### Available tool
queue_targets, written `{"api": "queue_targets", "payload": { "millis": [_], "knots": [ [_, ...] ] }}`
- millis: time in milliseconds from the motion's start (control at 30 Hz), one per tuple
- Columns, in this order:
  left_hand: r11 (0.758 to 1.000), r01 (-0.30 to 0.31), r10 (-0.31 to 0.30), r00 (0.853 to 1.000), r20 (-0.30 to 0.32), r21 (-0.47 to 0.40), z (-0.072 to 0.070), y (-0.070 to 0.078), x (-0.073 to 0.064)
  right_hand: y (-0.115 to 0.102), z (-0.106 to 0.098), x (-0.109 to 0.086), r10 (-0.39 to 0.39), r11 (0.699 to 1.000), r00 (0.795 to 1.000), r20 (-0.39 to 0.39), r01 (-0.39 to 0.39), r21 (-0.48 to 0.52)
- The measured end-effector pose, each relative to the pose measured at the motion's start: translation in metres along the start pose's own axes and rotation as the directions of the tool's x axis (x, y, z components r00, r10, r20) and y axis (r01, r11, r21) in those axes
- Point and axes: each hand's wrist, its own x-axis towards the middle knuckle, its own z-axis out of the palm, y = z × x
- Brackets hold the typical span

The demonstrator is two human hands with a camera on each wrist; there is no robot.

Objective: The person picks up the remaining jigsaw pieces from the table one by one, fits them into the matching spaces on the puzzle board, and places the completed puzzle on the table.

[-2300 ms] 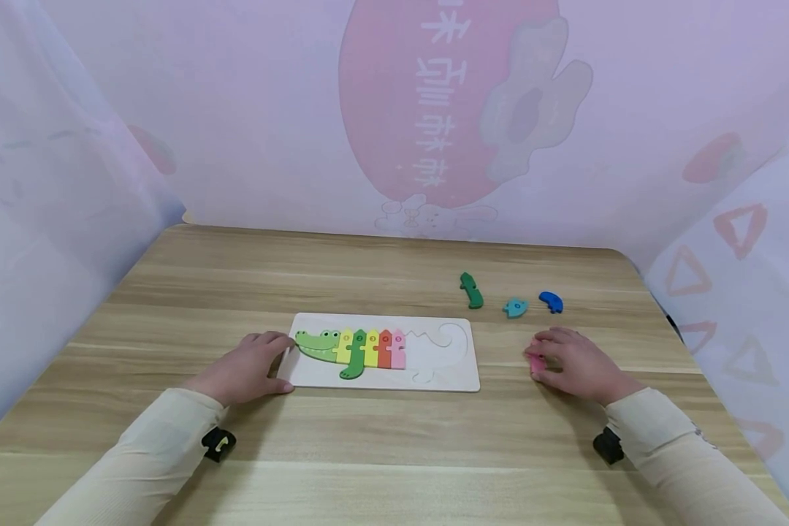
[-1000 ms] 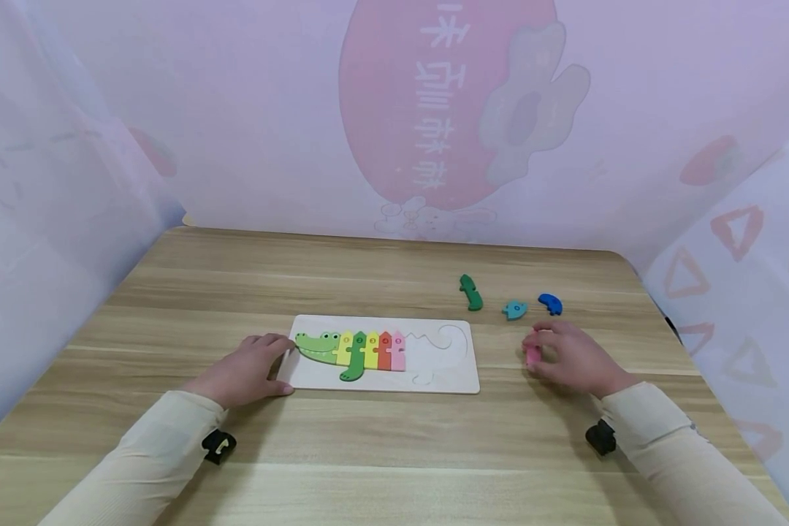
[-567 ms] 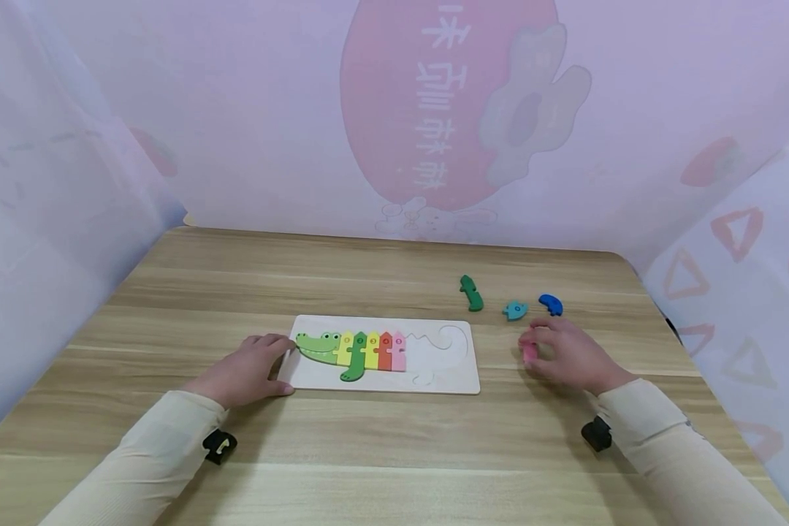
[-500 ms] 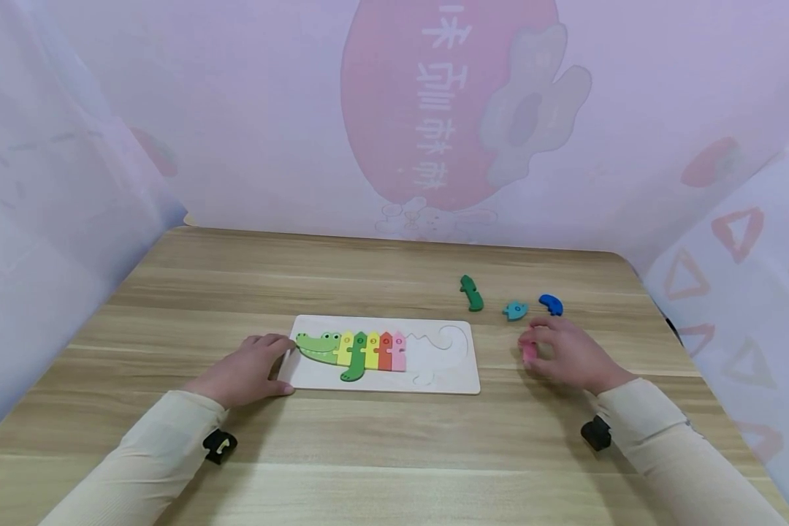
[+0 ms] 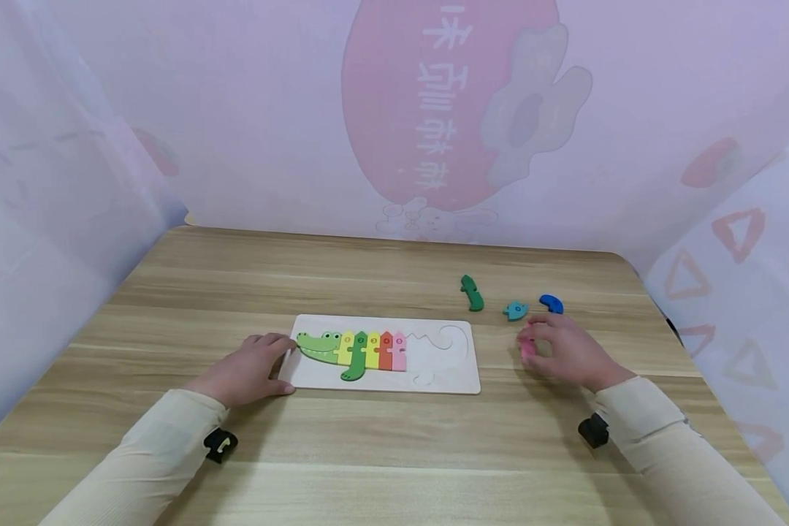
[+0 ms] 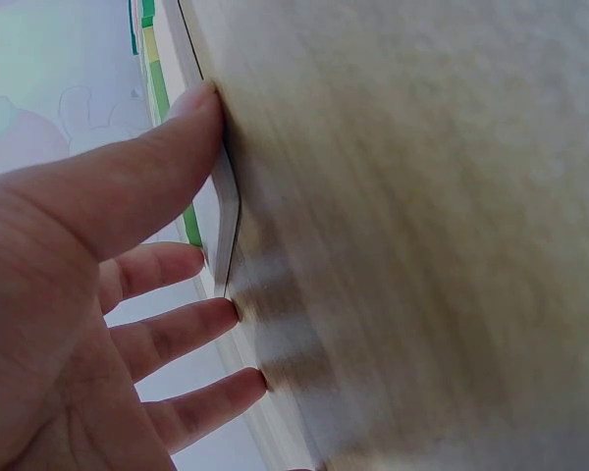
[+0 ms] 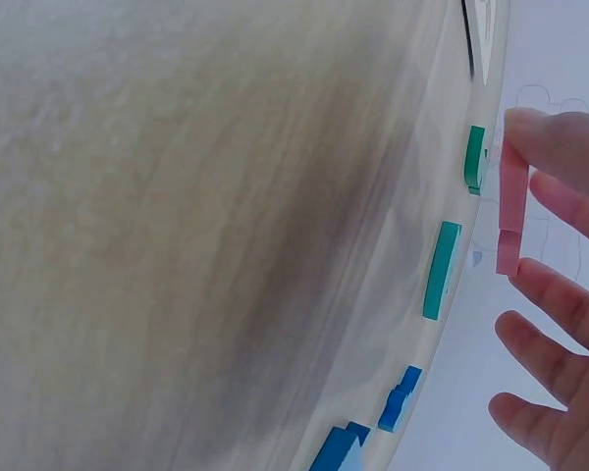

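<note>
My left hand [image 5: 246, 371] rests at the left end of a pale wooden puzzle board [image 5: 355, 383]. Its thumb touches the board's near corner edge, and the index fingertip meets the left edge. On the board lies a crocodile: a green head [image 5: 318, 346] followed by yellow, green, yellow, red and pink numbered pieces. To the right only printed outlines show. My right hand [image 5: 575, 356] pinches a pink puzzle piece [image 7: 511, 201] between thumb and fingers. The right wrist view shows that piece upright and edge-on, raised off the table, the other fingers spread.
Beyond the right hand lie a dark green piece [image 5: 471, 294], a teal piece [image 5: 516, 311] and a blue piece [image 5: 551, 304]. A blue block [image 7: 339, 449] shows at the right wrist view's bottom. A printed cloth [image 5: 269, 131] hangs behind the wooden table [image 5: 368, 453].
My right hand has lifted the pink piece from the table and drifted slightly left and away from me, turning it in the fingers. The left hand and the board have stayed put.
</note>
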Motion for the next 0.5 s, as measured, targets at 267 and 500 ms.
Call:
{"api": "queue_targets", "payload": {
  "millis": [267, 500],
  "knots": [
    [1.000, -0.012, 0.012, 1.000, -0.005, 0.010, 0.0008, -0.0011, 0.0003, -0.0028, -0.0019, 0.0025, -0.002, 1.000, 1.000, 0.001, 0.002, -0.017],
    [1.000, -0.003, 0.003, 1.000, 0.004, 0.010, -0.0001, -0.0003, 0.0007, -0.0024, -0.0030, 0.0055, -0.010, 1.000, 1.000, 0.004, 0.010, -0.013]
  ]
}}
